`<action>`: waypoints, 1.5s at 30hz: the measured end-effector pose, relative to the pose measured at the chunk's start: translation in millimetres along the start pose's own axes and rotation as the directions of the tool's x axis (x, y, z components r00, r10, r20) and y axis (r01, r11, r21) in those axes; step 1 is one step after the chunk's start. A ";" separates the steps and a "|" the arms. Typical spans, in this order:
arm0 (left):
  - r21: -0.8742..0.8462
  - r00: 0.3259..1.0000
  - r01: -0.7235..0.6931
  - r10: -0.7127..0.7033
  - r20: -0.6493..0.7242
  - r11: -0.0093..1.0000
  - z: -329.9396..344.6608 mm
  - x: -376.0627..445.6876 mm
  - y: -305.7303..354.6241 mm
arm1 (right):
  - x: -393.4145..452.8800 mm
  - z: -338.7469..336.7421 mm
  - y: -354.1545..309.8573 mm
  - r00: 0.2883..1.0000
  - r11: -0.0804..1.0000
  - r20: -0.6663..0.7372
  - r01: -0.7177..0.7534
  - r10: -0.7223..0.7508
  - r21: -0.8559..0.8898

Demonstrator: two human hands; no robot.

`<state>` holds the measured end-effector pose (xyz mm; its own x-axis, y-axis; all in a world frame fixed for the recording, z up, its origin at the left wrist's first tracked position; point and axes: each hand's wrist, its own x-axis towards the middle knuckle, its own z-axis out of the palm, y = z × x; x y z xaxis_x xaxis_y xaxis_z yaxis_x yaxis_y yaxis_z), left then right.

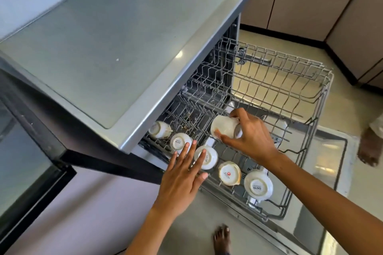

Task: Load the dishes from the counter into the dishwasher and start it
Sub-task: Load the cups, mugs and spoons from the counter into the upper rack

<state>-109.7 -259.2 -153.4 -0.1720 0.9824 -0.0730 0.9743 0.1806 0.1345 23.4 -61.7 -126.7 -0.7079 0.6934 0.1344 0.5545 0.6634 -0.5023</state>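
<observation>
Left hand [182,174] reaches forward, fingers straight and spread; right hand [246,136] curls in a grip, both forearms extended.

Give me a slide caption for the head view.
Right hand lowers a white cup into the pulled-out dishwasher rack; left hand rests open beside five upturned cups.

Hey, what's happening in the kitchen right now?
A person is loading cups into an open dishwasher. The right hand grips a white cup, tipped on its side, above the pulled-out upper rack. The left hand, fingers straight, reaches over the rack's near row, where five cups already sit upside down, its fingertips over one of them. The rest of the rack holds nothing yet, and the dishwasher door is folded down.
</observation>
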 end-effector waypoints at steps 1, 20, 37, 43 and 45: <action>-0.004 1.000 -0.021 0.021 -0.001 1.000 0.5 1.4 -2.9 | 5.8 2.0 -2.4 1.000 1.000 0.022 0.001 -0.001 -0.016; -0.030 0.999 -0.029 0.029 0.023 0.999 5.9 6.0 -6.5 | 130.4 85.4 -50.8 0.975 0.999 0.222 -0.015 0.007 0.034; -0.095 0.999 -0.023 0.026 0.035 0.995 1.3 6.6 -5.0 | 136.5 118.3 -38.8 0.936 0.994 0.336 0.094 -0.108 0.059; -0.092 0.999 -0.042 0.044 0.021 0.995 -0.3 6.9 -4.3 | 133.5 126.4 -39.5 0.965 0.974 0.191 0.201 -0.179 -0.103; -0.099 0.999 -0.039 0.041 0.025 0.994 -0.4 6.5 -4.0 | 133.2 129.2 -39.4 0.960 0.971 0.218 0.206 -0.177 -0.119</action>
<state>-114.7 -253.5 -154.0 -0.1280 0.9875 -0.0918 0.9611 0.1463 0.2344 -149.2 -31.8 -199.4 -0.8730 0.4867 0.0317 0.4447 0.8209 -0.3583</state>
